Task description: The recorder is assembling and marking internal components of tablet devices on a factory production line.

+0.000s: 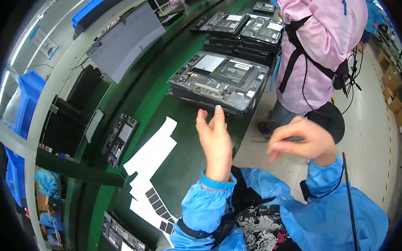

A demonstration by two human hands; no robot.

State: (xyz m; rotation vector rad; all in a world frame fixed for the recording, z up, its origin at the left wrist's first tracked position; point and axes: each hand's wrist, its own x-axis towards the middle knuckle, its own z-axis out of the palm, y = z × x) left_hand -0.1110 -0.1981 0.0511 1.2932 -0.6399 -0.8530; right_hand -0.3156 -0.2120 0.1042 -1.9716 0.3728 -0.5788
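At the far left of the frame, blue plastic bins (28, 100) hang on a pale metal rack beside the long green conveyor belt (184, 157). On the belt, left of centre, a small dark opened electronic unit (119, 139) lies tilted, and just right of it a stack of white cut-out sheets with dark grey square pads (151, 172) fans toward the lower edge. Another dark opened unit (123, 239) sits at the lower left.

In the middle, the left hand (215, 140) is raised above the belt edge, palm turned inward, fingers spread and upright, holding nothing. Above it, at upper centre, a stack of dark grey opened laptop chassis with exposed boards (219, 80) rests on the belt, near the fingertips but not touching them.

Right of centre, the right hand (302, 141) hovers over the pale floor, fingers curled and pressed toward the thumb; whether it pinches anything I cannot tell. At upper right stands a person in a pink smock (323, 39) beside the belt.
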